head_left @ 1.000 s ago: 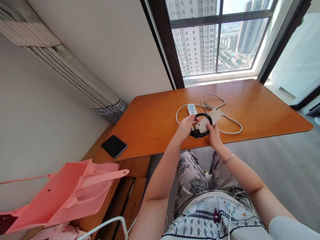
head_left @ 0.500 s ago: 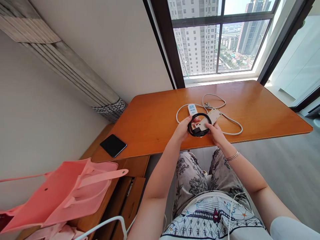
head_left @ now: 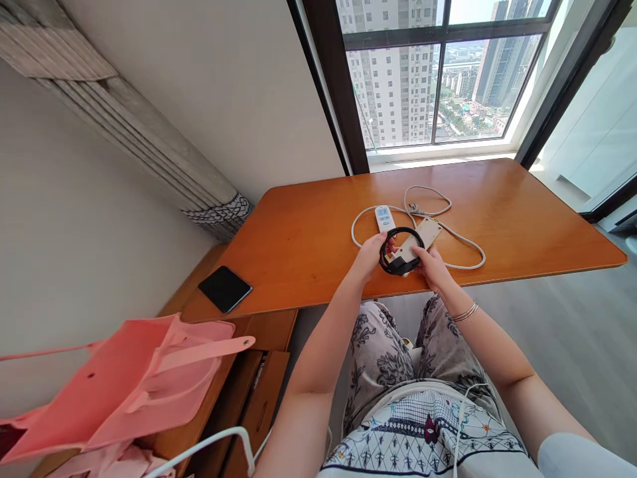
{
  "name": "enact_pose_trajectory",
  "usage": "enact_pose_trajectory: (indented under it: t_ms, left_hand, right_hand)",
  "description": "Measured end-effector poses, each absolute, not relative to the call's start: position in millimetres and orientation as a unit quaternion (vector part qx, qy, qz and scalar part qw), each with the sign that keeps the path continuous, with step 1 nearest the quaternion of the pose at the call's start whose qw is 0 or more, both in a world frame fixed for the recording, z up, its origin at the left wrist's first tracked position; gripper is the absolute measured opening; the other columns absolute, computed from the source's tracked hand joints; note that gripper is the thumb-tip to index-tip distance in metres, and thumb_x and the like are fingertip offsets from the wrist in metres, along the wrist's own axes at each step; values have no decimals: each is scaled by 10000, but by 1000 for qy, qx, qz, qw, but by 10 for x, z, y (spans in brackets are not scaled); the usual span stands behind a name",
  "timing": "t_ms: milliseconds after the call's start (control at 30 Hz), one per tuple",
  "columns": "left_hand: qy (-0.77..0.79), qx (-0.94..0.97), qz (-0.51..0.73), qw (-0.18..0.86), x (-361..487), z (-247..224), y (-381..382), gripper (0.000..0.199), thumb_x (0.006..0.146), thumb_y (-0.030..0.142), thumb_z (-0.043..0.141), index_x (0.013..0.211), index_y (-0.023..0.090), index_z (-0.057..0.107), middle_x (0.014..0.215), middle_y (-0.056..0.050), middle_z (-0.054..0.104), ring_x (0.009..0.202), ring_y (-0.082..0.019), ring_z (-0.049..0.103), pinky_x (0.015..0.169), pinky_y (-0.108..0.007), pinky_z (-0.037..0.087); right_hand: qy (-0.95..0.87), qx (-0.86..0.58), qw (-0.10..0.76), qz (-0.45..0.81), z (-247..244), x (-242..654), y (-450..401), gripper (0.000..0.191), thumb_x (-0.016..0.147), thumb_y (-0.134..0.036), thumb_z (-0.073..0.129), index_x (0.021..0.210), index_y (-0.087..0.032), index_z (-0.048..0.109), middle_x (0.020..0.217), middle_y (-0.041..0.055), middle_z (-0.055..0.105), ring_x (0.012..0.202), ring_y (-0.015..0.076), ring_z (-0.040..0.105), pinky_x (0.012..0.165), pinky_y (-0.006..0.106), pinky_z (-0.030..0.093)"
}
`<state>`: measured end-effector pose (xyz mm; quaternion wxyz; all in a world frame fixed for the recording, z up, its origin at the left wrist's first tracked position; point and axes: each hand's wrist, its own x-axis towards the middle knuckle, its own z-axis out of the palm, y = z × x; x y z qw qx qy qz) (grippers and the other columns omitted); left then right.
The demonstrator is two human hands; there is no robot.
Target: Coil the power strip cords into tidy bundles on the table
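Observation:
A coil of black cable [head_left: 402, 230] is held in front of me over the near edge of the table. My left hand [head_left: 371, 254] is closed on its left side, with some fingers passing behind the ring. On the coil's right side, my right hand [head_left: 432, 264] pinches with thumb and fingers. A flat dark piece, perhaps a plug or connector, sits at the bottom of the ring. Just behind the coil lies a beige slab [head_left: 428, 230] with small holes, partly covered by it. Next to that is a white power strip [head_left: 384, 216] with bluish markings, its lower end hidden.
White cord [head_left: 482, 255] loops across the wooden table [head_left: 308, 232], with a plug [head_left: 414, 208] among the loops. A black phone or tablet [head_left: 225, 289] lies on the table's left end. A pink bag [head_left: 164, 372] stands open at lower left, beside wooden drawers [head_left: 263, 398].
Both hands and the coil have shifted very slightly right and down. The grip looks the same, and the things on the table have stayed put.

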<state>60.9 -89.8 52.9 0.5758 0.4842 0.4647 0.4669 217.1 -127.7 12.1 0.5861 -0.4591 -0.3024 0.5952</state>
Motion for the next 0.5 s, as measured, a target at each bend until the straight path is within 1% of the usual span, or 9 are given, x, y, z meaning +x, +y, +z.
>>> enact_pose_trajectory:
  t_ms: [100,167,233,333,433,500]
  left_hand:
    - [459,416,452,641,608,521,-914,468,905,582,640,857,124,725,779,-81,736,716,-159,694,624,-239,509]
    - [450,388,450,667,608,523,-932,463,914,570,639,924,117,735,836,-95,756,729,-157,707,582,-222,496]
    - [439,367,457,681,608,522,-948,423,926,532,645,920,118,729,851,-94,762,734,-150,714,578,-211,503]
    - [434,358,463,685,603,518,-966,364,927,479,672,861,123,707,857,-89,768,712,-136,712,585,-204,521]
    - [440,379,450,678,597,528,-980,363,915,492,688,867,133,696,879,-95,778,691,-142,714,559,-211,520]
    - [440,397,440,674,597,542,-988,384,905,522,692,877,139,689,883,-101,783,702,-160,728,575,-227,536]
  right_hand:
    - [-289,-478,572,601,156,2187,-1274,453,731,-386,783,1056,-260,493,901,-13,748,743,180,707,551,281,567]
    - [-290,-479,571,600,159,2195,-1270,463,725,-394,787,1051,-261,487,876,-16,743,733,179,704,554,282,564]
    - [-299,-466,573,604,153,2202,-1270,483,714,-427,792,1054,-264,490,882,-13,744,755,190,709,572,297,570]
    - [-310,-442,582,608,144,2211,-1282,526,696,-472,800,1079,-269,503,934,-2,752,812,207,719,599,308,577]
    - [-309,-432,587,611,141,2223,-1297,562,673,-478,820,1096,-276,510,986,1,756,877,216,726,641,320,592]
    - [-307,-431,586,613,133,2234,-1297,560,673,-485,823,1094,-277,519,997,2,755,882,215,723,654,323,592]
